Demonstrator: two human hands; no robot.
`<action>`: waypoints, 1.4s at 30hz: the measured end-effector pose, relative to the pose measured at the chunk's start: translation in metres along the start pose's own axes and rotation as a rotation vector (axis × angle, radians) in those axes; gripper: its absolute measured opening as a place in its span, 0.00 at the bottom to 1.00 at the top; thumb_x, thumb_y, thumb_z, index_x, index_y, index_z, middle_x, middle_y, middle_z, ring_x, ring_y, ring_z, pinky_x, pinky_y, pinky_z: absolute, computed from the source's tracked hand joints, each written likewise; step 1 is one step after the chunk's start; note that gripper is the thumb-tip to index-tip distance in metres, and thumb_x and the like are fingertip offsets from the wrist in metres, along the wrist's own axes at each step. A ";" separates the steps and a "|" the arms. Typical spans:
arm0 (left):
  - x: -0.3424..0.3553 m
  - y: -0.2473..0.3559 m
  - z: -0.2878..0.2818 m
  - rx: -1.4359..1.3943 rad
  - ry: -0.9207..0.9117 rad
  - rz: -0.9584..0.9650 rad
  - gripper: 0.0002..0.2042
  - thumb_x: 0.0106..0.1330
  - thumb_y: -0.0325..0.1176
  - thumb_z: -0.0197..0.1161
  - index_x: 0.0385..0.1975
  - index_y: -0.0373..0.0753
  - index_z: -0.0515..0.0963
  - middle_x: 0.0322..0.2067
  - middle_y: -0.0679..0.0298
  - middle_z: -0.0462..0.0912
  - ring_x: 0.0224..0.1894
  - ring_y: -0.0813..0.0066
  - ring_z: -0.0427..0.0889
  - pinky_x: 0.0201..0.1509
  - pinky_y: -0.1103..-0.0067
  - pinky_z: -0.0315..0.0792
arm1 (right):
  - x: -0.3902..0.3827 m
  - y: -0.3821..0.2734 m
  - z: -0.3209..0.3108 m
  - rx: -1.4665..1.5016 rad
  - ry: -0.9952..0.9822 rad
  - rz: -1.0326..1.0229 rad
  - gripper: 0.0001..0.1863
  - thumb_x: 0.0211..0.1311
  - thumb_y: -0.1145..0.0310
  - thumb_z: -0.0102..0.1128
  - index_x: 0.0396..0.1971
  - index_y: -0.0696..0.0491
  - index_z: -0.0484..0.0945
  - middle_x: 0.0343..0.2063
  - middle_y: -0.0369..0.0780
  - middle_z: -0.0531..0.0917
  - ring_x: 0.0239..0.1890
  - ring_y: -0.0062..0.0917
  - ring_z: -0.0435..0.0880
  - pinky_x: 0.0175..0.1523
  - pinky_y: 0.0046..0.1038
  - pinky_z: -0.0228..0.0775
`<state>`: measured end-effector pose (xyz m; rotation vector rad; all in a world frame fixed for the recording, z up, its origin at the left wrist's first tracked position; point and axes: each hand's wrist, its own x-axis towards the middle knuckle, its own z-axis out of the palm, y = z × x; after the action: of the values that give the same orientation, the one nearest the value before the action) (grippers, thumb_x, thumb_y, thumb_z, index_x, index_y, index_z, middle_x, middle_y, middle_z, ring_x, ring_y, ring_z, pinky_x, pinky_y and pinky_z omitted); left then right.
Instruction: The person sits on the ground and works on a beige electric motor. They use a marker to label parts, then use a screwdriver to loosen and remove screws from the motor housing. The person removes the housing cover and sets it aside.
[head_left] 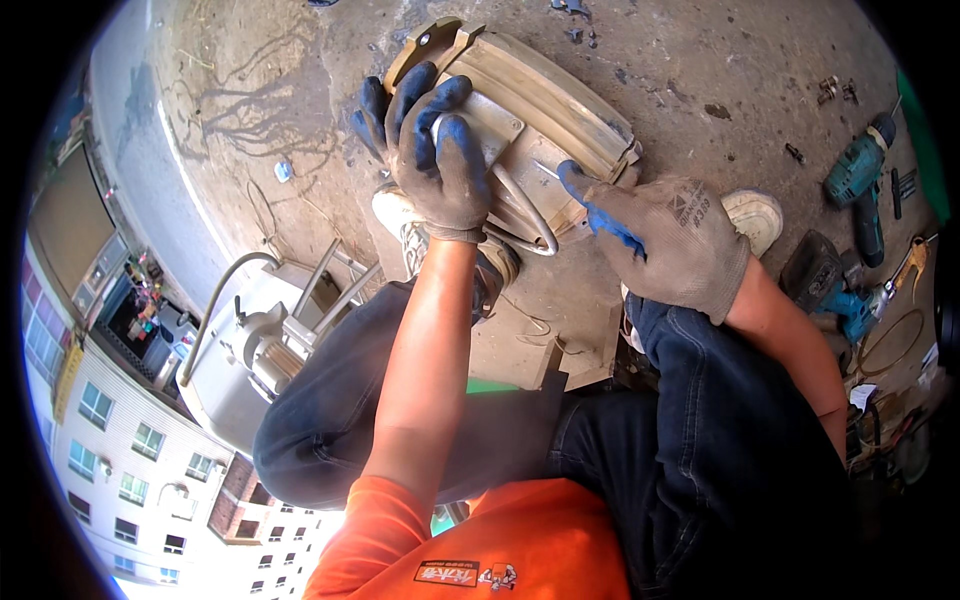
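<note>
A dusty tan ribbed metal housing (pixel 560 98) lies on the ground before me, with a pale metal box (pixel 490 122) on its near side. A grey cable (pixel 528 205) loops from that box. My left hand (pixel 430 165), in a grey glove with blue fingertips, is curled over the box's left part, its thumb and fingers on either side of a pale edge. At the housing's near right end is my right hand (pixel 670 235), gloved alike. Its fingers are closed, and a thin metal shaft (pixel 545 169) projects past the index fingertip toward the housing; its handle is hidden.
At right lie a teal cordless drill (pixel 860 175), a second blue power tool (pixel 850 308) and orange-handled pliers (pixel 910 265). Loose bolts (pixel 828 90) are scattered farther back. A white machine with a metal frame (pixel 250 345) stands at left. My shoes (pixel 752 218) flank the housing.
</note>
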<state>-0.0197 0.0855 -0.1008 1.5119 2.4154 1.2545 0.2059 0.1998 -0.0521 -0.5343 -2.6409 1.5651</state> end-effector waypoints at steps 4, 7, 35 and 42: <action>0.000 0.000 -0.001 0.026 0.012 0.024 0.16 0.68 0.42 0.53 0.39 0.40 0.86 0.46 0.56 0.85 0.59 0.58 0.77 0.78 0.56 0.44 | -0.005 -0.003 -0.003 0.028 0.018 0.011 0.26 0.58 0.66 0.64 0.57 0.55 0.78 0.29 0.45 0.86 0.32 0.35 0.88 0.38 0.35 0.79; 0.001 0.004 -0.001 -0.011 -0.009 -0.006 0.16 0.68 0.42 0.53 0.39 0.40 0.86 0.47 0.57 0.85 0.60 0.56 0.75 0.77 0.56 0.44 | 0.002 -0.003 0.000 -0.030 -0.017 0.007 0.26 0.58 0.66 0.64 0.57 0.55 0.78 0.28 0.45 0.86 0.32 0.35 0.88 0.38 0.35 0.80; -0.004 -0.004 -0.004 -0.002 -0.058 -0.070 0.17 0.69 0.46 0.53 0.42 0.45 0.87 0.54 0.57 0.82 0.71 0.46 0.62 0.77 0.54 0.35 | -0.012 0.006 0.006 -0.028 0.061 0.009 0.29 0.55 0.65 0.64 0.60 0.53 0.78 0.23 0.43 0.83 0.27 0.35 0.86 0.37 0.36 0.77; -0.006 -0.006 -0.003 0.017 -0.017 -0.050 0.18 0.69 0.46 0.52 0.41 0.44 0.87 0.52 0.55 0.83 0.68 0.45 0.65 0.76 0.55 0.39 | -0.012 -0.003 -0.001 0.003 -0.028 0.089 0.29 0.55 0.65 0.64 0.60 0.53 0.78 0.24 0.42 0.84 0.27 0.34 0.86 0.36 0.35 0.77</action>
<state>-0.0224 0.0784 -0.1050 1.4503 2.4433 1.2108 0.2163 0.1960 -0.0476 -0.6434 -2.6698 1.6111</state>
